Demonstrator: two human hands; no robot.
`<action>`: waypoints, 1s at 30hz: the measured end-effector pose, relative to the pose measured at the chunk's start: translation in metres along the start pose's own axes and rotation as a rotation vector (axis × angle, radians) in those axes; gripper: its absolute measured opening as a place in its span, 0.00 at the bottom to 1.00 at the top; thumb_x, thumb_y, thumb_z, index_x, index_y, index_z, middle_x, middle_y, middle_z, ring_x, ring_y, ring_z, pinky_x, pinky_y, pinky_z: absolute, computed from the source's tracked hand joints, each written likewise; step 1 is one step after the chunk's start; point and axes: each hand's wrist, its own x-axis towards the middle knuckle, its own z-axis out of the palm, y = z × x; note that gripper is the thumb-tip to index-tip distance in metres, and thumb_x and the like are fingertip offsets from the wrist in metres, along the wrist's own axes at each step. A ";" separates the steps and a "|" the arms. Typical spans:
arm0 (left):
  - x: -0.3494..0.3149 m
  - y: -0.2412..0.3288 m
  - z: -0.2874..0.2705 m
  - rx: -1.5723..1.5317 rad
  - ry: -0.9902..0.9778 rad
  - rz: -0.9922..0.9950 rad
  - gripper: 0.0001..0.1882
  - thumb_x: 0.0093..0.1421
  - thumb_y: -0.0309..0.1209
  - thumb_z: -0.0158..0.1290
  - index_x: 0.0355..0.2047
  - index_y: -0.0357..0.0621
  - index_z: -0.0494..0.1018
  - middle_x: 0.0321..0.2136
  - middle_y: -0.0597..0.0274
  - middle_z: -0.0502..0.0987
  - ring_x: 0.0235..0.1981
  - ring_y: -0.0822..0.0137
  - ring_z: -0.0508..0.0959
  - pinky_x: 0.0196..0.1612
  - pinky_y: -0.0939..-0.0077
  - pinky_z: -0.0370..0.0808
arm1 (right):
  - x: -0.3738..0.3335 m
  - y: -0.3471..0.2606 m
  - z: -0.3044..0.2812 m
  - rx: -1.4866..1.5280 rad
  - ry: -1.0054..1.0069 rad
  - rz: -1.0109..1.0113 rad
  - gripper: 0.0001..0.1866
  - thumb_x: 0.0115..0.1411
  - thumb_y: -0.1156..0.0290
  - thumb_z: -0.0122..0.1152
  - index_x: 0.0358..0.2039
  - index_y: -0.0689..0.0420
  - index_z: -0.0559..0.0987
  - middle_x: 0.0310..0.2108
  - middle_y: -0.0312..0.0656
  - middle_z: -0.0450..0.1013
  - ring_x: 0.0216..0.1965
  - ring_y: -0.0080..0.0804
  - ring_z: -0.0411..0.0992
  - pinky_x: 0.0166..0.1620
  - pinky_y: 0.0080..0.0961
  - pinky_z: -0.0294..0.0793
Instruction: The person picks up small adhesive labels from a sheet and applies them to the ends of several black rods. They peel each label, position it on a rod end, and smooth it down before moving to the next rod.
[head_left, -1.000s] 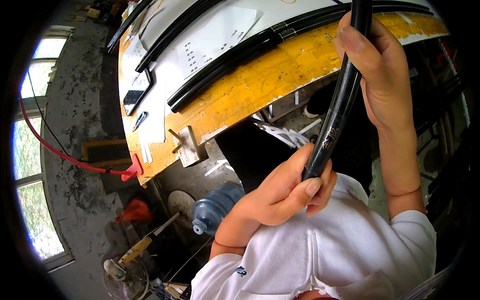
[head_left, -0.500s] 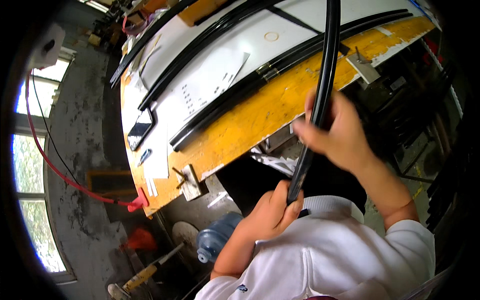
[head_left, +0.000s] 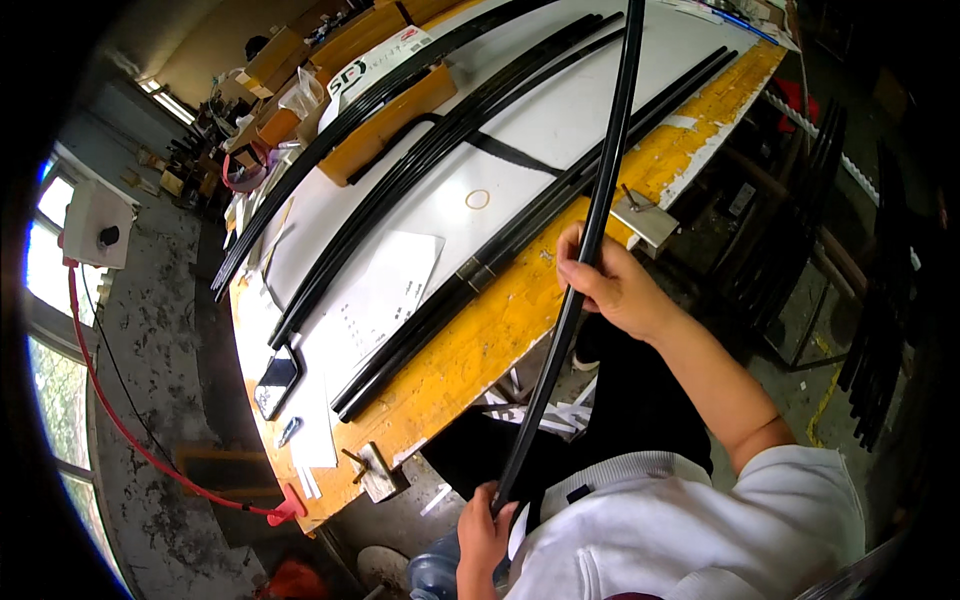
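A long, glossy black strip (head_left: 606,180) runs from my lap up past the top edge of the view, slanting across the bench front. Its lower end sits in my left hand (head_left: 484,535), whose fingers are wrapped round it near my waist. Higher up, my right hand (head_left: 612,285) grips the same strip between thumb and fingers. Behind it on the bench, a bundle of similar black strips (head_left: 410,335) lies along the yellow edge, bound by a band (head_left: 476,272). Another black bundle (head_left: 400,185) rests farther back, beside printed white sheets (head_left: 385,290).
The bench (head_left: 520,335) has a worn yellow edge with a clamp block (head_left: 372,472) at its left and another block (head_left: 645,222) at right. A phone (head_left: 277,385) lies at the left end. A red hose (head_left: 130,425) hangs left. More black strips (head_left: 870,330) stand right; a water jug (head_left: 433,572) is below.
My right hand has closed round the strip from a loosened grip. My left hand, still holding the lower end, now appears lower and farther left. The view has shifted, showing more of the bench.
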 end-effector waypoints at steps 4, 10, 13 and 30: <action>-0.011 -0.049 0.011 0.104 0.049 -0.058 0.11 0.58 0.30 0.56 0.37 0.39 0.69 0.26 0.45 0.74 0.30 0.41 0.74 0.32 0.55 0.70 | 0.004 -0.004 -0.009 -0.134 0.099 -0.051 0.08 0.63 0.63 0.55 0.35 0.51 0.70 0.25 0.28 0.63 0.24 0.12 0.59 0.26 0.11 0.59; -0.058 -0.160 0.037 0.308 0.245 -0.080 0.09 0.54 0.28 0.55 0.33 0.38 0.68 0.29 0.46 0.73 0.33 0.42 0.73 0.36 0.55 0.69 | 0.015 -0.024 -0.022 -0.187 0.277 -0.130 0.12 0.62 0.59 0.57 0.32 0.56 0.73 0.22 0.27 0.62 0.25 0.15 0.60 0.30 0.17 0.61; -0.090 -0.254 0.057 0.492 0.254 -0.098 0.19 0.52 0.40 0.53 0.38 0.37 0.70 0.35 0.44 0.73 0.38 0.47 0.74 0.41 0.58 0.71 | 0.013 -0.021 -0.018 -0.118 0.252 -0.009 0.13 0.61 0.59 0.58 0.31 0.56 0.73 0.22 0.28 0.63 0.24 0.16 0.60 0.29 0.17 0.61; -0.106 -0.239 0.072 0.298 0.236 -0.219 0.15 0.50 0.32 0.54 0.36 0.37 0.68 0.33 0.46 0.71 0.36 0.47 0.72 0.40 0.59 0.70 | 0.007 -0.014 0.000 -0.237 0.150 -0.092 0.14 0.62 0.60 0.58 0.28 0.58 0.73 0.20 0.29 0.65 0.23 0.16 0.63 0.29 0.19 0.62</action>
